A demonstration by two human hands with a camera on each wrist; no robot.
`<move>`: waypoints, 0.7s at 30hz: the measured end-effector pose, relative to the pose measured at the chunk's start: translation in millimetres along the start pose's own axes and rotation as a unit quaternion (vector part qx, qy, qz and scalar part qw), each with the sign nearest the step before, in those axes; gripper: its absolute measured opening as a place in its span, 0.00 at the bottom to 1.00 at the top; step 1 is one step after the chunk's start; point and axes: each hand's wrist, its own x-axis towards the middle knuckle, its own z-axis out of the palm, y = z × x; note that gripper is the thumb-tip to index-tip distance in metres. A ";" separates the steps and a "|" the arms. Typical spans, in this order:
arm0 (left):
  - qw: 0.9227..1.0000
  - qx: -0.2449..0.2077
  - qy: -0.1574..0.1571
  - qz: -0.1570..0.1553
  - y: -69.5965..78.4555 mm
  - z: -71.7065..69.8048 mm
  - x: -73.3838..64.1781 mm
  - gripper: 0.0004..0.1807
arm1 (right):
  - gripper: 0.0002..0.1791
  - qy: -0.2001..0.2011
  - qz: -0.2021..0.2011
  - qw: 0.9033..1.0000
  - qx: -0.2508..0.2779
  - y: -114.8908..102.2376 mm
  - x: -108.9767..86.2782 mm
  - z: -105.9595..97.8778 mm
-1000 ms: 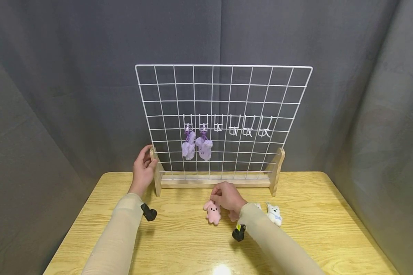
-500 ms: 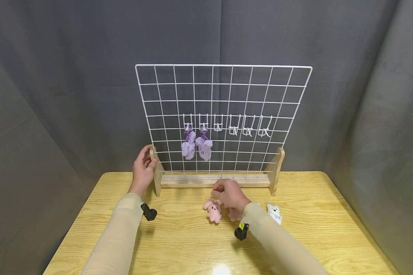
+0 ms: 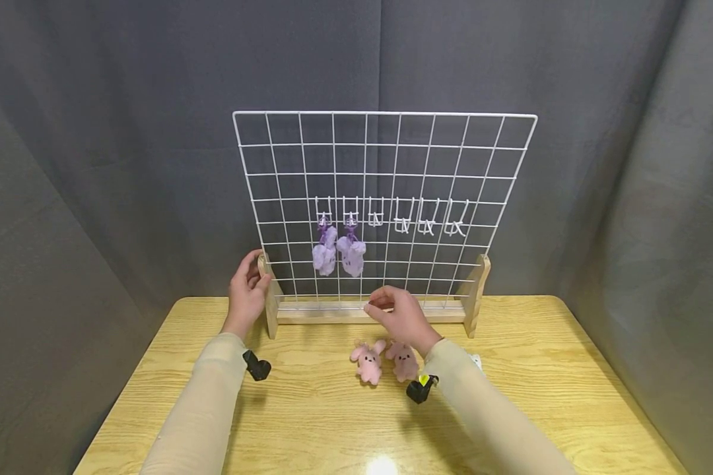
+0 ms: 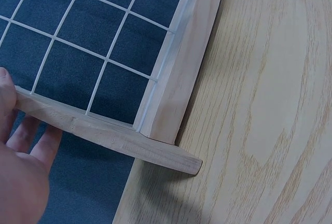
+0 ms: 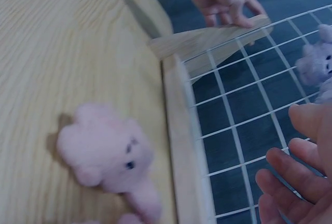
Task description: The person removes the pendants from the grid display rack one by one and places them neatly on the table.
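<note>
My left hand (image 3: 247, 298) grips the left wooden upright (image 4: 93, 130) of a display stand, thumb on one side and fingers on the other. That stand bears a white wire grid (image 3: 386, 158). My right hand (image 3: 405, 320) is raised before the stand's lower bar. In the right wrist view its fingers (image 5: 290, 175) are loosely bent and apart from the thumb, with nothing seen between them. Below it on the table lie two pink plush bunny charms, the left one (image 3: 369, 364) and the right one (image 3: 403, 363). Two purple plush charms (image 3: 324, 254) hang from hooks.
Several white hooks (image 3: 402, 221) on the grid carry nothing, right of the purple charms. A white plush charm (image 3: 476, 360) is mostly hidden by the right sleeve. The wooden table (image 3: 309, 422) spreads out in front, and a grey curtain (image 3: 154, 132) stands behind.
My right hand has let go of the left pink bunny charm and lifted up toward the grid. The right bunny charm now shows more fully. My left hand stays on the upright.
</note>
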 end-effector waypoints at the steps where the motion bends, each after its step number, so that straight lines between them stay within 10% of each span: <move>1: 1.000 0.000 0.000 -0.001 0.2 0.0 0.1 0.32 | 0.14 0.002 -0.005 1.000 0.001 -1.5 1.2 -1.6; 21: 1.000 0.000 -0.004 -0.024 5.4 0.5 -0.8 0.33 | 0.29 0.037 -0.019 0.998 0.050 -44.8 17.6 -24.0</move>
